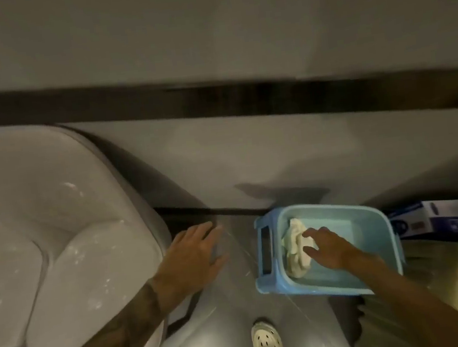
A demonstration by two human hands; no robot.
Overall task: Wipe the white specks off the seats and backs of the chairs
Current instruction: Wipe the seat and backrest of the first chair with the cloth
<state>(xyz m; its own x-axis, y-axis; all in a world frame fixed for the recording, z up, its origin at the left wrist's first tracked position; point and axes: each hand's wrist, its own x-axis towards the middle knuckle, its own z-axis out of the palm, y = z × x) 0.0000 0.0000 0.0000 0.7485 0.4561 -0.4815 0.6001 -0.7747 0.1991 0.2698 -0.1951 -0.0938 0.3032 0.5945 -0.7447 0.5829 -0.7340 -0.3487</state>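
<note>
A pale padded chair [56,221] fills the left side, its seat cushions dotted with white specks. To its right a light blue plastic basin [349,216] stands on the floor, with a crumpled white cloth [294,247] lying inside. My right hand [326,246] reaches into the basin, fingers spread and resting on or just over the cloth without a closed grip. My left hand [195,255] hovers open, palm down, just beside the chair's right edge.
A dark blue and white box [441,219] lies on the floor right of the basin. A grey wall with a dark horizontal band [242,97] runs behind. My foot in a white perforated shoe [267,346] stands on the glossy floor below.
</note>
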